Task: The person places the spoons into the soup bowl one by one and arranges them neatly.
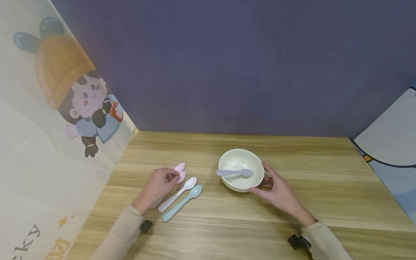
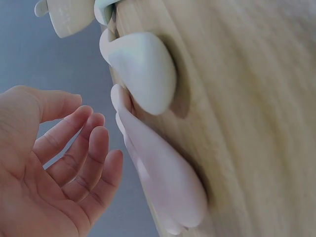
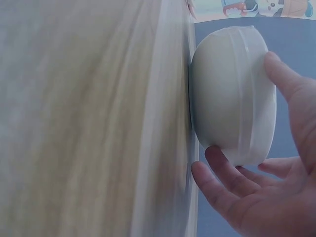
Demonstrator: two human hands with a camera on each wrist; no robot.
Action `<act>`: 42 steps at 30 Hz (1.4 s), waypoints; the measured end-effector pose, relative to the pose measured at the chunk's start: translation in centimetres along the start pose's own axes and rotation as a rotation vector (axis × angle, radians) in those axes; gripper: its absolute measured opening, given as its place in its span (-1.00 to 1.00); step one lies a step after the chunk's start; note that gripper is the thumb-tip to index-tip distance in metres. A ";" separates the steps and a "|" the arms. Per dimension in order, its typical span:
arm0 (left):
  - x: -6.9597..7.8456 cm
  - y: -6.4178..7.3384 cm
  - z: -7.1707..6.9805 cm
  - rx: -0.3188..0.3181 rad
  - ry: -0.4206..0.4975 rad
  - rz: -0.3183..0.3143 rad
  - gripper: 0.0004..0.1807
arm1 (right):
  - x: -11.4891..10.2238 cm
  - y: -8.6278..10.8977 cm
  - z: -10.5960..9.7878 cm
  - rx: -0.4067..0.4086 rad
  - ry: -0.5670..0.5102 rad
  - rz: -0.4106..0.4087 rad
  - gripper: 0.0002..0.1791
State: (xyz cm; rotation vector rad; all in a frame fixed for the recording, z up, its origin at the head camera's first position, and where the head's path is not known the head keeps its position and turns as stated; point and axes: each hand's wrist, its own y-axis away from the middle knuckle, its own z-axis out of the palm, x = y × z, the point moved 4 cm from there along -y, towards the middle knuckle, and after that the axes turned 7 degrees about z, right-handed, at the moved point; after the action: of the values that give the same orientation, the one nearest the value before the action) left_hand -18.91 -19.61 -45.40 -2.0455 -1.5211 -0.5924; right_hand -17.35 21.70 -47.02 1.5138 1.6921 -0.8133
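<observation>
A cream bowl (image 1: 238, 184) stands on the table right of centre. Across it lies a lavender spoon (image 1: 232, 173), its handle jutting over the left rim. My right hand (image 1: 280, 193) holds the bowl's right side, thumb at the rim and fingers spread along the wall (image 3: 222, 94). Over the handles of two pink spoons (image 1: 180, 167) hovers my left hand (image 1: 160, 184). In the left wrist view, its fingers (image 2: 94, 148) bend loosely with nothing between them, apart from the pink spoons (image 2: 168, 177). Beside them lie a whitish spoon (image 1: 178, 194) and a light blue spoon (image 1: 182, 203).
The wood-grain table (image 1: 227, 231) ends at a dark blue panel (image 1: 234, 68) at the back. A pale wall with a cartoon child (image 1: 87, 90) borders it on the left, and another printed panel (image 1: 390, 144) on the right. Dark wrist devices (image 1: 146, 226) sit at both sleeves.
</observation>
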 end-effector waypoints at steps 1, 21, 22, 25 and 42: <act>-0.1 0.0 0.0 0.001 -0.013 0.006 -0.83 | 0.0 0.0 0.0 0.000 -0.002 -0.001 0.22; -0.9 -0.1 -0.3 0.022 -0.091 0.032 -0.81 | 0.1 -0.2 -0.1 -0.017 0.008 0.010 0.23; -0.9 -0.1 -0.4 0.024 -0.092 0.031 -0.81 | 0.1 -0.2 -0.1 -0.016 0.009 0.012 0.23; -1.1 -0.2 -0.7 0.031 -0.101 0.030 -0.81 | 0.1 -0.2 -0.2 -0.014 0.008 0.017 0.23; -2.2 0.1 -1.2 0.059 -0.105 -0.023 -0.74 | 0.1 -0.2 -0.2 -0.011 0.026 0.023 0.23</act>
State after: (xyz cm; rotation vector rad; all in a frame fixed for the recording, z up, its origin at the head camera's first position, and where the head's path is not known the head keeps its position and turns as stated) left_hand -19.50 -22.02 -45.83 -2.0450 -1.6039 -0.4497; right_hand -17.57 21.92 -46.98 1.5400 1.6926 -0.7746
